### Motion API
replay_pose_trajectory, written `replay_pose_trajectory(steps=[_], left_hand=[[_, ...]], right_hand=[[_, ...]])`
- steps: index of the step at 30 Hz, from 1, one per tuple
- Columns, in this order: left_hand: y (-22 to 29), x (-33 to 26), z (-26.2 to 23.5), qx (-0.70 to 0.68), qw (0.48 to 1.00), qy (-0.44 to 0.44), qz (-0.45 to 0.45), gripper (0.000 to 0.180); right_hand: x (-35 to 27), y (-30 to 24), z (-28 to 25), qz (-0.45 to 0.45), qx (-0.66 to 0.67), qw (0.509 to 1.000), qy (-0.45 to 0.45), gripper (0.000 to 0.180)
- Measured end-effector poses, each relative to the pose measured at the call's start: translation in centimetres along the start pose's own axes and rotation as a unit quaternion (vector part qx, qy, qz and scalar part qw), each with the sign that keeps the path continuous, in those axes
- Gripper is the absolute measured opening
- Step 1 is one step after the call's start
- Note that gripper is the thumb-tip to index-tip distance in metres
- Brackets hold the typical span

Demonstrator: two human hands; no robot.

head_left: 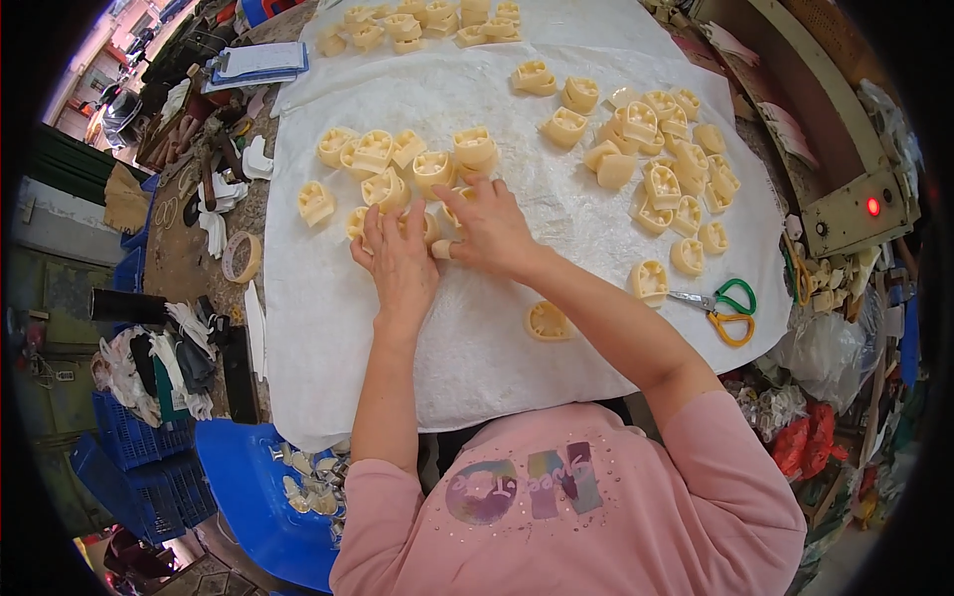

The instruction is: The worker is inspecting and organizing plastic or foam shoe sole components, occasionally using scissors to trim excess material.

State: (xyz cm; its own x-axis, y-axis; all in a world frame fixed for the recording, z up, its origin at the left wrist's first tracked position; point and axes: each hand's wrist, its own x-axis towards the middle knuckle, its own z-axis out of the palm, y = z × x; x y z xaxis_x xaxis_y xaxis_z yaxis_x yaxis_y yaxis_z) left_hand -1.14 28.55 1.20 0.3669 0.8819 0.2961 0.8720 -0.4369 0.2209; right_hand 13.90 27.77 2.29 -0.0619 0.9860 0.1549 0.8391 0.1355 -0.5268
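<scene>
Both hands work among cream moulded plastic parts at the near edge of a cluster on a white-covered table. My left hand [399, 266] bends its fingers around a cream plastic part [430, 229]; its thumb is hidden. Close beside it, my right hand [494, 230] curls over another cream plastic part [459, 204], index finger at its far side. A small cream cap or piece [441, 249] shows at the right thumb's tip; I cannot tell which. Just beyond the fingers stand more parts, including a stacked one [475, 149].
Many similar parts [686, 159] lie to the right, others [407, 25] at the far edge. Scissors [730, 313] with green and yellow handles rest at right. A tape roll [241, 257] and clipboard [260, 63] sit left. A blue tub [234, 467] stands below the table.
</scene>
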Motion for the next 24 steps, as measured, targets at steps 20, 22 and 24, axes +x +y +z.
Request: replay_pose_trajectory(steps=[20, 22, 24], left_hand=[[-1.1, -0.8, 0.7, -0.119, 0.982, 0.136, 0.060, 0.059], [-1.3, -1.0, 0.6, -0.135, 0.978, 0.150, 0.055, 0.058], [-1.6, -1.0, 0.7, -0.151, 0.974, 0.158, 0.052, 0.058]], right_hand=[[-2.1, 5.5, -6.6, 0.048, 0.386, 0.919, 0.068, 0.053], [-3.9, 5.4, -9.2, 0.062, 0.317, 0.945, 0.059, 0.055], [-5.5, 6.6, -10.7, 0.000, 0.123, 0.992, -0.022, 0.057]])
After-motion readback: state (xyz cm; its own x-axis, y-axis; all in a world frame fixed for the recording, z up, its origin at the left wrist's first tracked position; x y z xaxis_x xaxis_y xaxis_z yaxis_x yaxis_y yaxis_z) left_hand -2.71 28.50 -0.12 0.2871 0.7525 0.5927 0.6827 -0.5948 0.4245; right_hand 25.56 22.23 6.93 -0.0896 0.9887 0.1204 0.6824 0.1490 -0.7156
